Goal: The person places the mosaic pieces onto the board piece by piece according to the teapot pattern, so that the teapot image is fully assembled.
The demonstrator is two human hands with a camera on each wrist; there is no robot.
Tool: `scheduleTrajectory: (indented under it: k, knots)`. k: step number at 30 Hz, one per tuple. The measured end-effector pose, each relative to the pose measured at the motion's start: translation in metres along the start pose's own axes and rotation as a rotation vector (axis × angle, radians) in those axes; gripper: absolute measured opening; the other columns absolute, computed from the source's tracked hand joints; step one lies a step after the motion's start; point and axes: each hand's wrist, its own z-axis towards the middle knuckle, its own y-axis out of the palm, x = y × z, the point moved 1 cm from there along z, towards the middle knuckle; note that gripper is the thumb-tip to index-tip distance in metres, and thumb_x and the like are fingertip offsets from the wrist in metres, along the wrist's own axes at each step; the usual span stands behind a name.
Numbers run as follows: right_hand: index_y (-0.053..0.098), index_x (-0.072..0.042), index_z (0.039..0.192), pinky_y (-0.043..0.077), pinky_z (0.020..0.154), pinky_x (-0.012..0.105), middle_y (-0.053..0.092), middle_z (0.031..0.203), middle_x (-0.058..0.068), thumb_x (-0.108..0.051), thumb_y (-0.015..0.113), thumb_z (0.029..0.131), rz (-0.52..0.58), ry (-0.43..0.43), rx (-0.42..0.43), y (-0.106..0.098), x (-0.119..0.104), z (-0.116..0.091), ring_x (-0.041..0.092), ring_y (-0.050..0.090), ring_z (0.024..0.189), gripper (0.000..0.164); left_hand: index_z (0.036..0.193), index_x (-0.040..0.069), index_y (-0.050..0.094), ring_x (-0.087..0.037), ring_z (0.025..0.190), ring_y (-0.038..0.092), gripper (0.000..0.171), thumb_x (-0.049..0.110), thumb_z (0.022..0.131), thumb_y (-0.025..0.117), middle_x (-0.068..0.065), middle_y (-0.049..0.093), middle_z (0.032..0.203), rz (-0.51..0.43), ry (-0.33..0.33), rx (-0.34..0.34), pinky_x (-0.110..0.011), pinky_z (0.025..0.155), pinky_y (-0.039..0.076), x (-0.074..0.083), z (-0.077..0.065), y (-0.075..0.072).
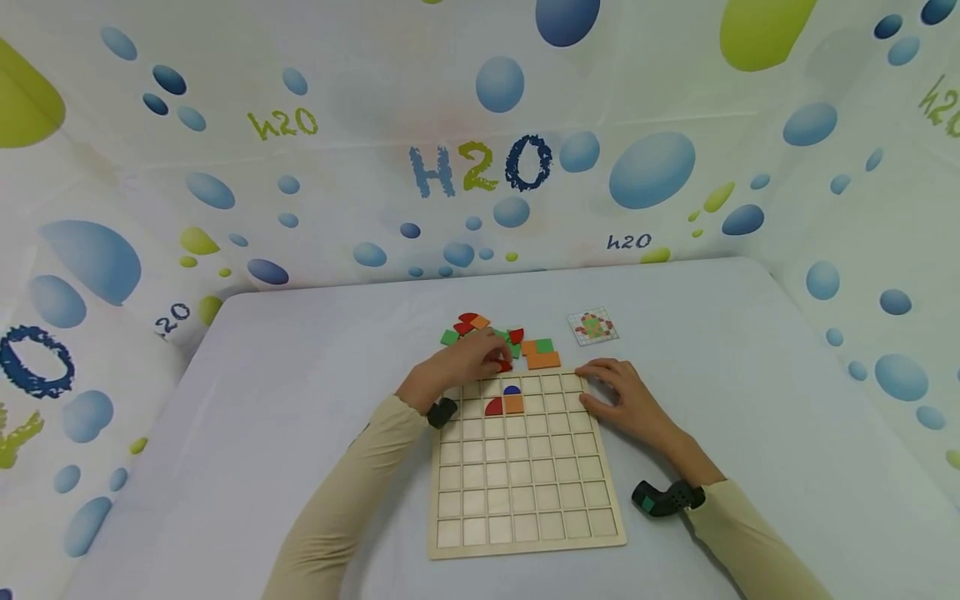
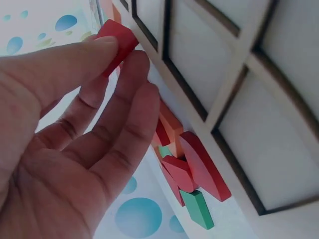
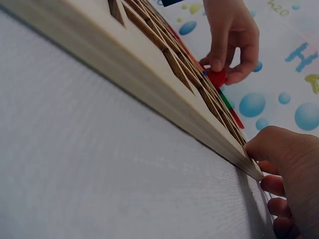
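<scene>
My left hand [image 1: 471,357] is over the top edge of the wooden grid board [image 1: 527,543]. Its thumb and fingers pinch a small red piece [image 2: 118,41], whose full shape the fingertips partly cover. Set in the board's upper cells are a blue half-round piece [image 1: 512,390], a red quarter-round piece [image 1: 493,407] and an orange square [image 1: 513,404]. At the board's upper right corner rests my right hand [image 1: 626,402], its thumb and loosely bent fingers touching the rim.
Beyond the board lies a loose pile of red, green and orange pieces [image 1: 467,322]. Near it is an orange rectangle [image 1: 543,360]. A pattern card [image 1: 592,326] lies farther right on the white-covered table [image 1: 300,400]. A printed cloth [image 1: 337,167] hangs behind.
</scene>
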Motion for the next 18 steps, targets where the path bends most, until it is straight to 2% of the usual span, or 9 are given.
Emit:
scheduleTrajectory:
  k: [8, 18]
  knots:
    - [0.065, -0.004, 0.12, 0.039, 0.079, 0.04, 0.059, 0.122, 0.017, -0.006, 0.072, 0.085, -0.002, -0.002, 0.006, 0.001, 0.001, 0.0, 0.027, 0.047, 0.101, 0.036, 0.114, 0.004, 0.066, -0.02, 0.096, 0.055, 0.02, 0.009, 0.096, 0.061, -0.007, 0.057, 0.105, -0.059, 0.052, 0.027, -0.028, 0.086, 0.049, 0.003, 0.003, 0.001]
    - [0.065, -0.004, 0.121, 0.04, 0.08, 0.041, 0.058, 0.124, 0.018, -0.007, 0.072, 0.085, 0.004, 0.02, -0.005, 0.001, 0.001, 0.0, 0.027, 0.046, 0.103, 0.037, 0.112, 0.006, 0.066, -0.019, 0.099, 0.056, 0.018, 0.01, 0.096, 0.062, -0.005, 0.059, 0.106, -0.127, 0.117, 0.02, -0.027, 0.087, 0.049, 0.01, 0.001, 0.0]
